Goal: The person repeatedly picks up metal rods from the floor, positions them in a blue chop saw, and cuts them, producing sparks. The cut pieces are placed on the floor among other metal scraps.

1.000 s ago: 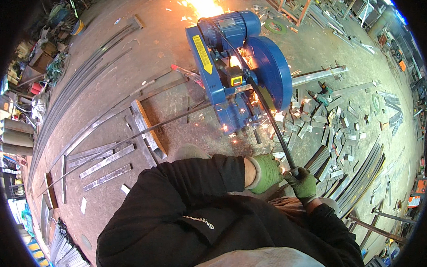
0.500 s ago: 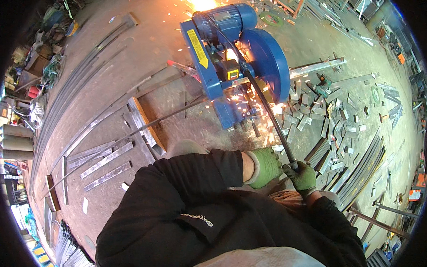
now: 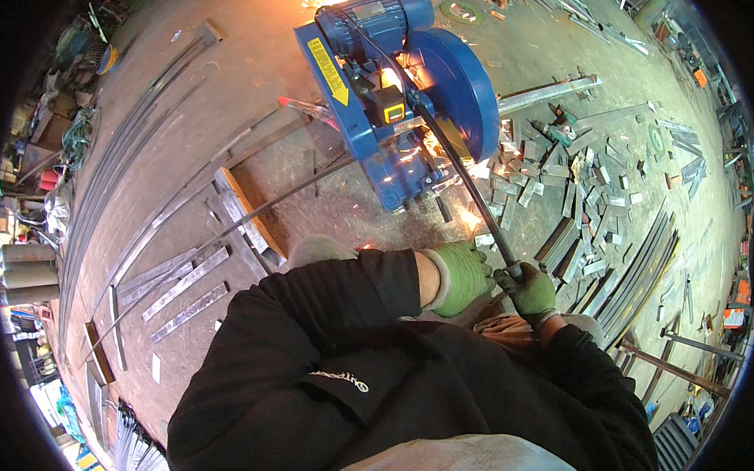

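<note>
We see both hands in knitted green cloth gloves, the left hand [image 3: 463, 276] and the right hand [image 3: 529, 292], matt and worn. The long handle [image 3: 466, 185] looks like dark, dull metal. The chop saw [image 3: 394, 95] wears glossy blue paint over metal. Cut metal pieces [image 3: 598, 202] are bare and grey, some rusty. The concrete floor [image 3: 258, 82] is rough and dusty. Our black sleeve [image 3: 333, 300] is matt cloth.

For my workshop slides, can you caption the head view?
Both gloved hands, left hand and right hand, grip the long handle of a sparking blue chop saw.
</note>
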Motion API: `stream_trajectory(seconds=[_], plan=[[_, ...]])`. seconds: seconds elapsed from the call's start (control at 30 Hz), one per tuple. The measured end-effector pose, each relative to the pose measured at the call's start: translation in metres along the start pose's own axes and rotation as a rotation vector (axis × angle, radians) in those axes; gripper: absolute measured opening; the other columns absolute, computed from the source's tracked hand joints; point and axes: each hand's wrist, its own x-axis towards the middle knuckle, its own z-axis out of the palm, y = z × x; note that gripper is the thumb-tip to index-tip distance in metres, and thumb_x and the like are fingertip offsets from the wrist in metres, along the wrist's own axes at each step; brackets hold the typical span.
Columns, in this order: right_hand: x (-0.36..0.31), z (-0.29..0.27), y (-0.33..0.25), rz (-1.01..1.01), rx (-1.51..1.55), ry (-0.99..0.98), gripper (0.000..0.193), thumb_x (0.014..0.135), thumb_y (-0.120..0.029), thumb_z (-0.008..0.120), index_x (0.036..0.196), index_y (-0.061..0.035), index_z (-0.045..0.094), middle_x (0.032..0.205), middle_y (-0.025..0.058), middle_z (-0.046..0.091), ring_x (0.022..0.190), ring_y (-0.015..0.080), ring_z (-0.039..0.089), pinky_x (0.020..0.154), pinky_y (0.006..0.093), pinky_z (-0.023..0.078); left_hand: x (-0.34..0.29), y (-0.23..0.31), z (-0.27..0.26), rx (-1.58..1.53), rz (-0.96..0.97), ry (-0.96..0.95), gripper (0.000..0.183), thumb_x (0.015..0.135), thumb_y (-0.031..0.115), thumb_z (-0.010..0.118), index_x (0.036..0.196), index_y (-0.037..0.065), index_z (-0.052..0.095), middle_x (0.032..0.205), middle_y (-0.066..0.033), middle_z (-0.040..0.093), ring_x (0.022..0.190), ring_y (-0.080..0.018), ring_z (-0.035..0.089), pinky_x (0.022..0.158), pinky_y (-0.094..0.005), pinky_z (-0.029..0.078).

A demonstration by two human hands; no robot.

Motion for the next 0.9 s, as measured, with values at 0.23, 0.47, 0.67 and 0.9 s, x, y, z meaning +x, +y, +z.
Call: stream_trajectory(seconds=[0.23, 0.47, 0.67, 0.9], plan=[[0.001, 0.0027, 0.0001, -0.033, -0.057, 0.029, 0.063, 0.104, -0.073, 0.087, 0.124, -0.0136, 0.089, 0.11, 0.0198, 0.091, 0.108, 0.0452, 0.088, 0.094, 0.0541, 0.066, -0.0015, -0.002, 0.0002, 0.018, 0.036, 0.029, 0.073, 0.096, 0.032, 0.089, 0.164, 0.007, 0.073, 0.167, -0.0155, 0.075, 0.155, -0.0396, 0.069, 0.132, -0.0539, 0.052], [0.0028, 0.0045, 0.0004, 0.035, -0.056, 0.001, 0.066, 0.103, -0.077, 0.086, 0.124, -0.0145, 0.089, 0.108, 0.0197, 0.091, 0.107, 0.0446, 0.089, 0.093, 0.0545, 0.066, -0.0009, -0.0037, 0.0019, 0.006, 0.043, 0.04, 0.075, 0.096, 0.033, 0.09, 0.165, 0.006, 0.072, 0.166, -0.0165, 0.075, 0.155, -0.0398, 0.069, 0.133, -0.0544, 0.051], [0.0069, 0.0081, 0.0046, 0.043, -0.075, -0.016, 0.07, 0.101, -0.081, 0.086, 0.127, -0.0153, 0.09, 0.11, 0.02, 0.091, 0.108, 0.0447, 0.089, 0.095, 0.0547, 0.067, 0.0001, -0.0047, 0.0037, 0.008, 0.052, 0.046, 0.076, 0.096, 0.033, 0.089, 0.165, 0.005, 0.072, 0.166, -0.017, 0.075, 0.154, -0.0397, 0.069, 0.133, -0.054, 0.052], [0.007, 0.0097, 0.0053, 0.071, -0.156, -0.019, 0.075, 0.101, -0.083, 0.084, 0.13, -0.0143, 0.089, 0.112, 0.0195, 0.092, 0.111, 0.0439, 0.089, 0.096, 0.0548, 0.068, 0.0011, -0.0052, 0.0044, 0.017, 0.049, 0.063, 0.075, 0.096, 0.033, 0.089, 0.164, 0.006, 0.073, 0.164, -0.0161, 0.076, 0.152, -0.0389, 0.071, 0.131, -0.054, 0.053]])
